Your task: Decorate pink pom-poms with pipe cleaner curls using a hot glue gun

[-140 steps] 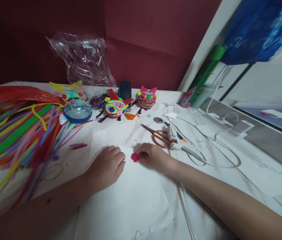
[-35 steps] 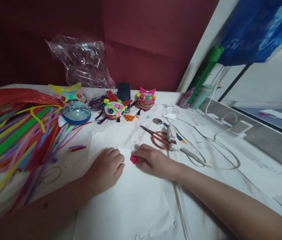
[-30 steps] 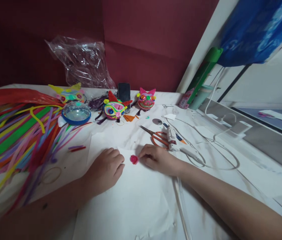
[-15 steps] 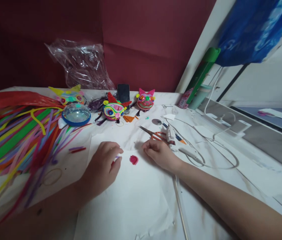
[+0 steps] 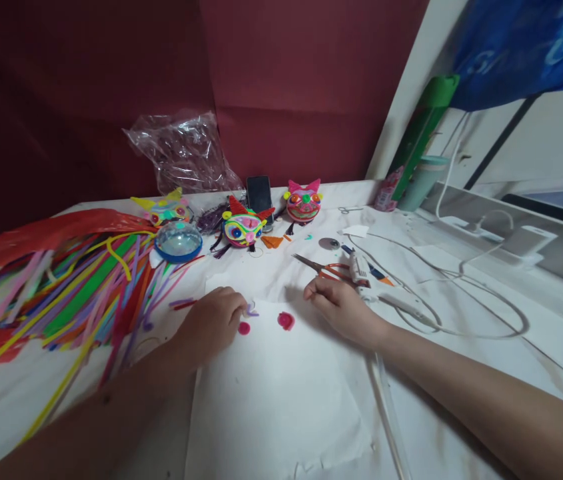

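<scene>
Head view. We note two bare hands over a white sheet (image 5: 274, 400) on a marbled table (image 5: 441, 407). The left hand (image 5: 216, 320) is palm down near the sheet's left edge, fingers curled under; we cannot tell how far they close, nor whether they have hold of anything. Just beside its fingertips a small red disc (image 5: 244, 328) lies on the sheet, with a thin purple curl (image 5: 252, 312) a little farther from us.

Between the hands, nearer the right, a red coil (image 5: 286, 321) rests flat on the sheet, touched by neither. The right hand (image 5: 334, 303) is loosely curled near the sheet's upper right, thumb side toward the coil; we see nothing in its fingers, but the inside of the grip is hidden, so we cannot tell how far closed it is.

Just beyond the right hand we log orange-handled scissors (image 5: 319, 267), points toward the left, and a white glue gun (image 5: 360, 268) close to the handles.

Farther back: three bright horned heads, one yellow-horned (image 5: 168, 212), one red-horned (image 5: 242, 230), one pink-horned (image 5: 304, 203). A phone (image 5: 259, 195) leans behind the middle one. A clear dome (image 5: 178, 241) on a blue rim sits before the yellow-horned head; many coloured strips (image 5: 96, 287) spread along the left.
</scene>
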Motion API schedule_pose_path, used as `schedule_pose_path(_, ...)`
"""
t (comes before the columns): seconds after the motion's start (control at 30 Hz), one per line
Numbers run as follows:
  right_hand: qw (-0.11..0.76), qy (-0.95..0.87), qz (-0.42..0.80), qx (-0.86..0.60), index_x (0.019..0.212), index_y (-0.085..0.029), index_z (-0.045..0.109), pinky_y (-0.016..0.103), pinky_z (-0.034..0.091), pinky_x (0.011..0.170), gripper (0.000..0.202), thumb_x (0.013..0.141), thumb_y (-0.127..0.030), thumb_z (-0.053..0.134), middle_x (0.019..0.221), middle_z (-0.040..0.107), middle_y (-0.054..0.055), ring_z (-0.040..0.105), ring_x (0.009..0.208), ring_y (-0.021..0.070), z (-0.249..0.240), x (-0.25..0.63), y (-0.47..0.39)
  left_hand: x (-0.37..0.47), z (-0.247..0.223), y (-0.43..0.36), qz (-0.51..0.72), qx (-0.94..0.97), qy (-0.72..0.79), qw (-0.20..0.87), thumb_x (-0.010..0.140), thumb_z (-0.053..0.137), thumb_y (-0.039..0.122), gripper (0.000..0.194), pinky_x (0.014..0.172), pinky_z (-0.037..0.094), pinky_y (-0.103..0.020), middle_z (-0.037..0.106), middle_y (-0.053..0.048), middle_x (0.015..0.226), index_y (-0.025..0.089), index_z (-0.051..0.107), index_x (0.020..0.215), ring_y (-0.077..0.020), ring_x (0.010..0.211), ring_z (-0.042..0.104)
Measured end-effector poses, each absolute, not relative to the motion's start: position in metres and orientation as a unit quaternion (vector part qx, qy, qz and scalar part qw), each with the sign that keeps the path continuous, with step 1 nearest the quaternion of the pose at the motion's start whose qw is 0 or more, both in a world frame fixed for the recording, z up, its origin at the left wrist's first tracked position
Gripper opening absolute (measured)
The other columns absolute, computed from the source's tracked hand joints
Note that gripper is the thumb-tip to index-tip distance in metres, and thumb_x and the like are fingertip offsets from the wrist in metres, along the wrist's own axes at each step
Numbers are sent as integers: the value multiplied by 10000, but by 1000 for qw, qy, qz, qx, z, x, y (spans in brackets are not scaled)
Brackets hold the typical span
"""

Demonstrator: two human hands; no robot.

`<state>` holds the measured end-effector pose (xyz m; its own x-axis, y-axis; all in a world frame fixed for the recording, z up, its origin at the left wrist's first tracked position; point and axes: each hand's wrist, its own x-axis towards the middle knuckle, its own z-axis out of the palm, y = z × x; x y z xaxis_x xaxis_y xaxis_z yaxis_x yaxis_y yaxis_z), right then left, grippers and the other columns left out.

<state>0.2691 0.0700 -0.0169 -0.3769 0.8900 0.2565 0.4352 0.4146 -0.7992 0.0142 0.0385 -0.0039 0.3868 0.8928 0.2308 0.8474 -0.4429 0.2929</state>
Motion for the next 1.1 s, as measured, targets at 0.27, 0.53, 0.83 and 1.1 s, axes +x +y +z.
schedule_pose_path(0.27,322,-766,339,-440,795,-182,579,216,315,475,161,752,-167,425,576,481,-45,397,490,103,-17,267,66,17,-17,44,267,835,478,50,865,424,163,182,795,480,-354,633,-64,863,181,588,790,-209,882,576)
schedule_pose_path(0.53,337,-784,333,-401,778,-176,602,212,352,512,137,760,-154,468,655,587,-9,465,552,110,-9,260,53,33,-5,27,261,772,543,200,852,421,256,176,616,456,-257,644,10,726,197,583,890,-147,643,616)
schedule_pose_path(0.83,253,-775,488,-311,612,-168,481,181,294,477,161,746,-199,565,588,435,-53,366,545,70,-19,248,34,54,-23,0,293,825,412,254,828,449,169,161,584,420,-192,599,67,678,231,524,957,-96,591,558)
schedule_pose_path(1.1,180,-780,450,-396,577,-160,547,185,287,458,118,687,-116,547,537,443,-58,378,511,70,-11,250,35,54,-23,1,330,806,445,211,818,517,184,58,633,456,-205,630,28,744,202,542,867,-112,673,596)
